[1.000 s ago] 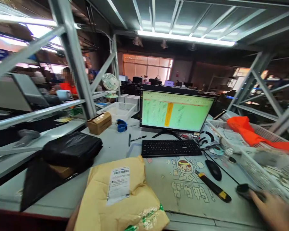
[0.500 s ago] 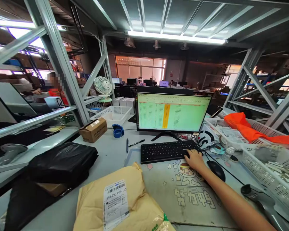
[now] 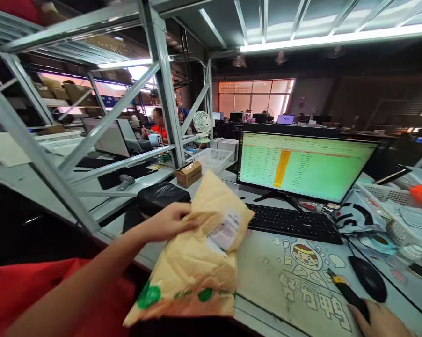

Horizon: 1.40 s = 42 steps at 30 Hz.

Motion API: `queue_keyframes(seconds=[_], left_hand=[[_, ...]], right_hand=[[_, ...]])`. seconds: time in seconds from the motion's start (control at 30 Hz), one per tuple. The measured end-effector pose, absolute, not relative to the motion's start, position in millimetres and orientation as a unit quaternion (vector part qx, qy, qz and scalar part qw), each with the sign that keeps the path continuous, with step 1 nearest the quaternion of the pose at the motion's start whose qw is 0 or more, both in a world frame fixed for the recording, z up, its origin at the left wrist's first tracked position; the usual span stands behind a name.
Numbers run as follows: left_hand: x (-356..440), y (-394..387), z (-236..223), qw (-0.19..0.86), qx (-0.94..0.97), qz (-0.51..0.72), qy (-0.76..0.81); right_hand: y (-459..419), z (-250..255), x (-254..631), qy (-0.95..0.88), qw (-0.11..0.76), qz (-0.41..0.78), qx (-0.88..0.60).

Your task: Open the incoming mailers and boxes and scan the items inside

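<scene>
My left hand [image 3: 170,222] grips the edge of a yellow padded mailer [image 3: 200,260], which is tilted up over the desk's front edge. A white label and green print show on the mailer. At the lower right, my right hand [image 3: 382,320] is closed around a utility knife [image 3: 351,292] with a black handle and a yellow part near its tip. The knife lies over the printed desk mat [image 3: 267,281], pointing away from me. Part of the right hand is cut off by the frame's bottom edge.
A black keyboard [image 3: 295,222] and a monitor [image 3: 305,164] stand behind the mat, with a mouse [image 3: 367,278] to the right. Behind the left hand lie a black plastic parcel [image 3: 162,196] and a small cardboard box [image 3: 189,174]. Metal shelf posts [image 3: 165,93] rise at left.
My right hand has left the keyboard and now holds a utility knife at lower right. My left hand has come in and lifted the mailer. The view has swung left.
</scene>
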<state>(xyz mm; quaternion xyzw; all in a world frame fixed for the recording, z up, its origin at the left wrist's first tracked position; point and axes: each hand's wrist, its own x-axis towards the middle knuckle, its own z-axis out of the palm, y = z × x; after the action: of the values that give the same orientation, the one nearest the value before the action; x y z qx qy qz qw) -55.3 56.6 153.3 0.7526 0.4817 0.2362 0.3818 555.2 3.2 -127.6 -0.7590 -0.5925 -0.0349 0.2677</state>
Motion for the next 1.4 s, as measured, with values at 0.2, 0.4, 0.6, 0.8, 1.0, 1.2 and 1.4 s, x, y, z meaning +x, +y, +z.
queue_keyframes(seconds=[0.2, 0.4, 0.6, 0.8, 1.0, 1.2, 1.4], left_hand=[[41, 85, 192, 0.17, 0.894, 0.116, 0.398], [104, 69, 170, 0.18, 0.876, 0.041, 0.446], [106, 49, 159, 0.039, 0.891, 0.033, 0.451], [105, 31, 154, -0.121, 0.949, -0.019, 0.292], [95, 32, 156, -0.107, 0.951, -0.014, 0.289], [124, 64, 171, 0.01, 0.908, -0.031, 0.418], [179, 81, 168, 0.116, 0.921, -0.019, 0.372]], right_hand=[[-26, -91, 534, -0.618, 0.373, -0.044, -0.691], [-63, 16, 453, -0.729, 0.398, -0.075, -0.552], [-54, 74, 394, -0.833, 0.328, -0.092, -0.435], [-21, 99, 395, -0.856, 0.255, -0.108, -0.435], [18, 76, 534, -0.657, 0.199, -0.144, -0.713], [-8, -28, 556, -0.624, 0.215, -0.014, -0.751], [-34, -28, 462, -0.634, 0.282, -0.098, -0.714]])
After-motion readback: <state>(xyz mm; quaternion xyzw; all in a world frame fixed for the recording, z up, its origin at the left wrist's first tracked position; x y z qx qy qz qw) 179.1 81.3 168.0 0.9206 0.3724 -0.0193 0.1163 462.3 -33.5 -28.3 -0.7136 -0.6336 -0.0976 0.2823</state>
